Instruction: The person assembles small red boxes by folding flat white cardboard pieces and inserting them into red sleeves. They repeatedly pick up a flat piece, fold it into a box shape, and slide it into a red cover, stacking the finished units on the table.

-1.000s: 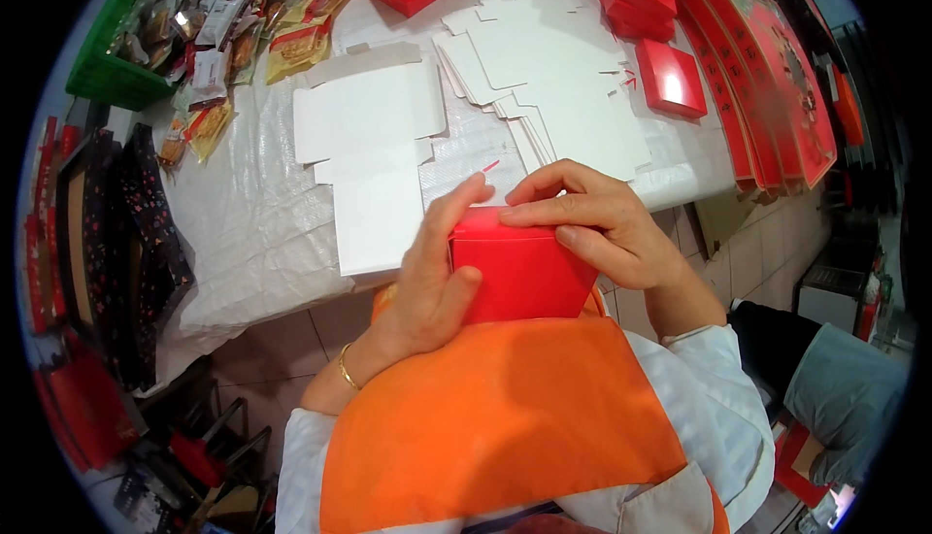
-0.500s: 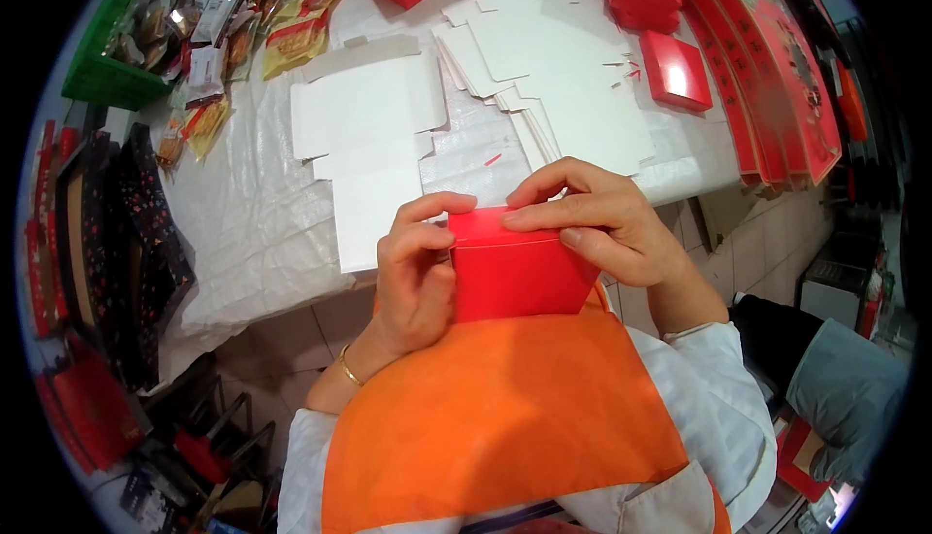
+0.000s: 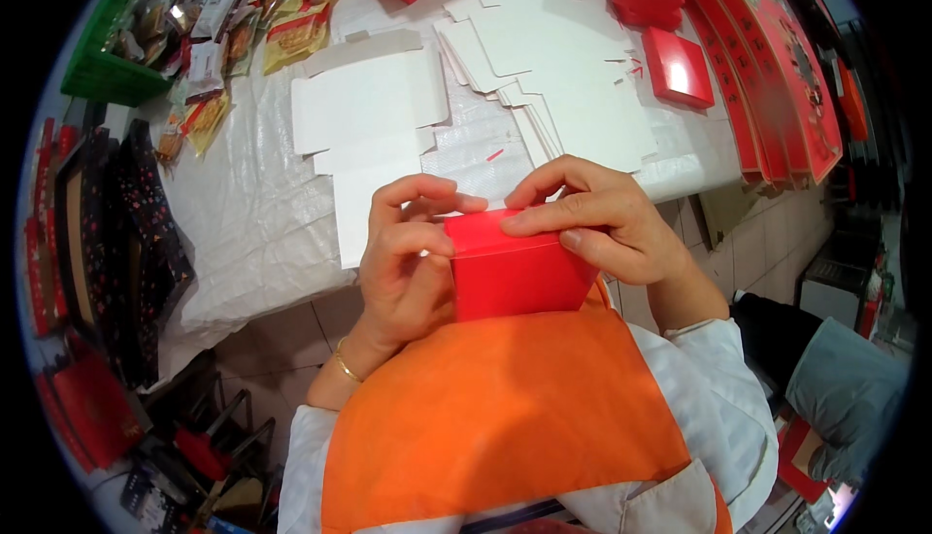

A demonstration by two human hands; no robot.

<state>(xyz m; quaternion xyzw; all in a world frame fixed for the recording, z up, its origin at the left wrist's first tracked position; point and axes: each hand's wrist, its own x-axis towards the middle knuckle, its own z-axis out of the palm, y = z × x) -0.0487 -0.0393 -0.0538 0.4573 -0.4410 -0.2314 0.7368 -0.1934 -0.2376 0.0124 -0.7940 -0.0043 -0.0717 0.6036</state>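
1. At the far left, a green crate (image 3: 112, 78) stands by a heap of wrapped packets (image 3: 206, 63), some lying on the white sheet (image 3: 248, 223) that covers the table.
2. Next, a white card blank (image 3: 364, 107) lies flat and unfolded, its lower end reaching behind the person's left hand.
3. The left hand (image 3: 413, 262), with a gold bracelet (image 3: 347, 361) at its wrist, is half closed, fingers bent, fingertips at the red box's left end; how firmly it grips, one cannot tell.
4. The red box (image 3: 524, 280) is between the two hands, at the table's near edge, just above the orange apron (image 3: 505, 408).
5. Beyond it, more white blanks (image 3: 573, 58) lie overlapping in a pile.
6. The right hand (image 3: 607, 228) is closed on the red box's right end, fingers over the top and thumb at the upper edge.
7. Farther right sit a finished-looking small red carton (image 3: 677, 68) and a leaning row of large red cases (image 3: 767, 78).
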